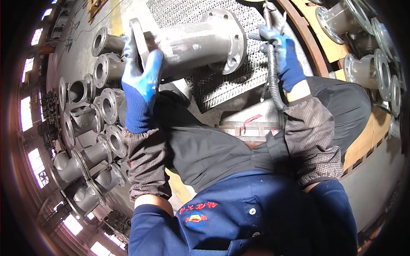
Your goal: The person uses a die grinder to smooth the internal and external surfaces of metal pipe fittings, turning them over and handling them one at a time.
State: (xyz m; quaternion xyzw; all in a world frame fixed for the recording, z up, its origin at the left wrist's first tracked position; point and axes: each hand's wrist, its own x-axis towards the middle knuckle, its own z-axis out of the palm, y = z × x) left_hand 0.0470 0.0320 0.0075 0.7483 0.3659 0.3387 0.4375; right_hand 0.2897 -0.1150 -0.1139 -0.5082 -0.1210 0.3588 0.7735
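Observation:
A grey metal flanged pipe (188, 45) lies crosswise in front of me, with a round bolt-holed flange at its right end. My left hand (143, 81), in a blue and white work glove, is closed on the rim of the flange at the left end, thumb on the near side. In a matching glove, my right hand (279, 51) is wrapped round a slim metal hand tool (268, 15) just right of the pipe. A ribbed grey hose (273, 79) runs from that hand down along my forearm. The tool's tip is hard to make out.
Beneath the pipe is a metal grating (226, 91). Several flanged fittings (77, 91) stand on the floor at left. More flanged pipes (363, 70) rest on a wooden pallet (367, 132) at right. Between my legs sits a box-like object (250, 123) with a red strip.

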